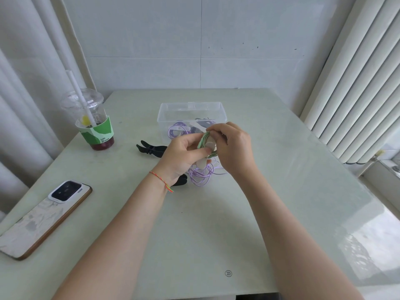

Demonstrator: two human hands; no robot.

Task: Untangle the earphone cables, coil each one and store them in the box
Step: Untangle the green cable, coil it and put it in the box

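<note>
Left hand [184, 158] grips a coiled pale-green earphone cable [204, 141] above the pale tabletop [259, 191]; right hand [232, 146] pinches its upper loops; loose purple earphone cable [200, 175] lies beneath; clear plastic box [191, 114] just behind holds another purple coil.

A pale green, glossy rectangular table [270, 191] carries everything. At its far middle stands a clear plastic rectangular box [173, 111], lidless. On the far left corner stands a clear plastic drink cup [93, 122] with a domed lid, white straw and green-and-white paper sleeve, dark red liquid at the bottom. Between cup and box lies a black plastic hair claw clip [151, 148]; a second black piece [180, 182], possibly another clip, shows nearer. Just beside that piece lies a loose tangle of lilac earphone cable [200, 175]. Near the left edge lies a smartphone [43, 219], face down, with a marbled white back and bronze rim.
</note>
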